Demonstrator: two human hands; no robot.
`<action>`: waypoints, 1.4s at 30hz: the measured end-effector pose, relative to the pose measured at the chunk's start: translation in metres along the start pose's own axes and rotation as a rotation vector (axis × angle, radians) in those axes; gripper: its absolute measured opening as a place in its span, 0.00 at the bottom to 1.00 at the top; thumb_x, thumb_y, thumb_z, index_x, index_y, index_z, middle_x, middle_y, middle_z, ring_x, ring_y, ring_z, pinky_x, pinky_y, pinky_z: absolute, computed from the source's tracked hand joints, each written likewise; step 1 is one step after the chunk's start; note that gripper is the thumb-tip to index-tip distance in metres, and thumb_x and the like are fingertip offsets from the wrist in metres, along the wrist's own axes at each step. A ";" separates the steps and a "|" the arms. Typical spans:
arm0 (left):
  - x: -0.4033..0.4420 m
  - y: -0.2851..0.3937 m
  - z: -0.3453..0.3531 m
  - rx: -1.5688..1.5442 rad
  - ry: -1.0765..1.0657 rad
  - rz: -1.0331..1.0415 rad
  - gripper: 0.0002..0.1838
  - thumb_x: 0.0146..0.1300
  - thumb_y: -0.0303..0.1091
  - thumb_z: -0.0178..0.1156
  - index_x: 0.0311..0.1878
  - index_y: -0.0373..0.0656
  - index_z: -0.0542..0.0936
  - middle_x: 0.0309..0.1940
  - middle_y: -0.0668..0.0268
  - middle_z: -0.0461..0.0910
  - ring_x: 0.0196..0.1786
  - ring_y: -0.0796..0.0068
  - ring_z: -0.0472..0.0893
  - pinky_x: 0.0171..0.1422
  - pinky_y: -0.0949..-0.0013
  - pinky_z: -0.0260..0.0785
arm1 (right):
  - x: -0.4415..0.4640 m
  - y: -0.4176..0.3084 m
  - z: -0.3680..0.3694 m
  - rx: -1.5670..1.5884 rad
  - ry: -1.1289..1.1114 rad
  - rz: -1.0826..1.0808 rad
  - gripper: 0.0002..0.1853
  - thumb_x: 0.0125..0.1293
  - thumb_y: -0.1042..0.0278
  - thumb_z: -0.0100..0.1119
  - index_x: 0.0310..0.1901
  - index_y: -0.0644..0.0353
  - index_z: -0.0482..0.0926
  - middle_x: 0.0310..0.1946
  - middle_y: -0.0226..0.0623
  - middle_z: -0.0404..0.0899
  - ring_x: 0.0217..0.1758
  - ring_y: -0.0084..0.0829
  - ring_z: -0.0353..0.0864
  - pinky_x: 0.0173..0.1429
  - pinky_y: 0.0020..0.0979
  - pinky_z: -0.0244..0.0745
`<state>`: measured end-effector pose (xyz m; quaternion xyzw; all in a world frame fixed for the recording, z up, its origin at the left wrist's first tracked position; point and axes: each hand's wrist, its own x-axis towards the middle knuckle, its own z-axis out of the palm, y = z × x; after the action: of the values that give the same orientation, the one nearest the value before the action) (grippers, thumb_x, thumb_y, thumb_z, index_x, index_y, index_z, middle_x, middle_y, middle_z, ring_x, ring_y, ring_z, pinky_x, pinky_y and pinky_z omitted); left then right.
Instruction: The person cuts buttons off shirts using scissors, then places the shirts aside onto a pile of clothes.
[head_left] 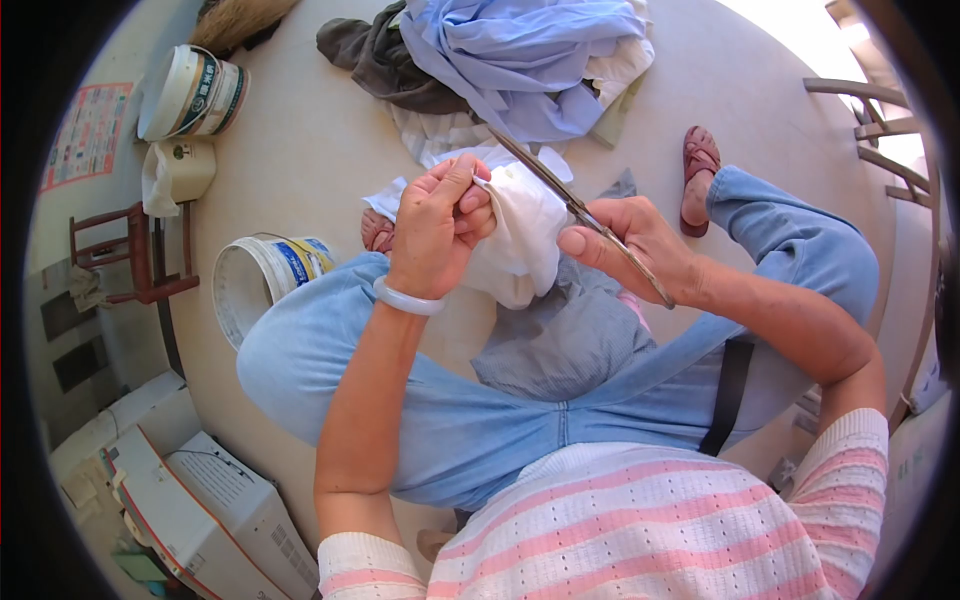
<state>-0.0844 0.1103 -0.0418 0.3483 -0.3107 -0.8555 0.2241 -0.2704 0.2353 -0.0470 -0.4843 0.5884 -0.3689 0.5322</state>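
Observation:
My left hand (440, 220) pinches the edge of a white cloth (525, 230) between thumb and fingers, and the rest of the cloth hangs down between my knees. My right hand (645, 240) grips a pair of large metal scissors (560, 188). Their long blades point up and to the left, beside the white cloth, and look nearly together. I cannot tell whether they touch the cloth. Below, a grey fabric piece (570, 335) lies between my legs, with a bit of pink at its right side.
A heap of clothes (530, 50), blue, dark and white, lies on the floor ahead. To the left are a white bucket (250, 290), a stack of buckets (195, 95), a beige bin (180, 175) and a small wooden chair (135, 255). A boxy white machine (215, 520) stands at lower left.

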 end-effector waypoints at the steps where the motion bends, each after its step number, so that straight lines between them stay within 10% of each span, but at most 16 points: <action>1: 0.000 0.001 0.000 0.031 0.005 0.022 0.14 0.75 0.38 0.48 0.33 0.42 0.72 0.19 0.77 0.60 0.20 0.88 0.54 0.25 0.79 0.47 | 0.002 0.002 0.000 0.028 0.077 -0.054 0.27 0.63 0.45 0.64 0.23 0.66 0.75 0.15 0.28 0.63 0.22 0.20 0.63 0.25 0.29 0.62; 8: -0.009 0.004 0.009 0.234 -0.102 0.016 0.18 0.75 0.41 0.49 0.27 0.44 0.69 0.15 0.80 0.55 0.18 0.88 0.50 0.22 0.78 0.43 | 0.027 -0.007 -0.022 0.089 0.033 -0.083 0.15 0.53 0.71 0.68 0.39 0.63 0.73 0.32 0.33 0.74 0.35 0.21 0.72 0.39 0.27 0.69; 17: -0.023 0.026 -0.003 0.176 -0.011 0.009 0.16 0.75 0.40 0.49 0.29 0.44 0.69 0.17 0.79 0.56 0.18 0.90 0.51 0.21 0.78 0.43 | 0.048 0.005 -0.021 -0.005 -0.075 -0.172 0.16 0.54 0.70 0.72 0.33 0.62 0.70 0.33 0.32 0.78 0.37 0.22 0.73 0.43 0.29 0.71; 25: -0.019 0.029 0.012 0.193 0.140 0.160 0.14 0.75 0.31 0.48 0.56 0.33 0.74 0.21 0.77 0.65 0.20 0.88 0.56 0.24 0.80 0.49 | 0.052 -0.019 -0.030 0.227 -0.069 -0.032 0.17 0.55 0.69 0.73 0.29 0.56 0.68 0.29 0.32 0.80 0.33 0.19 0.77 0.37 0.22 0.73; 34: -0.011 0.000 0.024 0.773 -0.017 0.228 0.18 0.70 0.37 0.59 0.57 0.35 0.75 0.25 0.81 0.70 0.25 0.93 0.60 0.27 0.85 0.49 | 0.056 -0.036 -0.027 0.462 -0.066 0.096 0.17 0.50 0.72 0.74 0.27 0.60 0.69 0.27 0.39 0.80 0.27 0.22 0.78 0.30 0.20 0.75; 42: -0.013 0.004 0.021 0.631 -0.048 0.143 0.10 0.70 0.34 0.58 0.47 0.37 0.76 0.25 0.80 0.68 0.24 0.93 0.59 0.26 0.83 0.49 | 0.058 -0.026 -0.024 0.504 0.068 0.123 0.18 0.48 0.73 0.75 0.26 0.59 0.69 0.23 0.38 0.79 0.22 0.21 0.77 0.27 0.19 0.74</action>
<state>-0.0902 0.1231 -0.0209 0.3577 -0.5896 -0.7069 0.1573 -0.2875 0.1706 -0.0336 -0.2871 0.5238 -0.4867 0.6374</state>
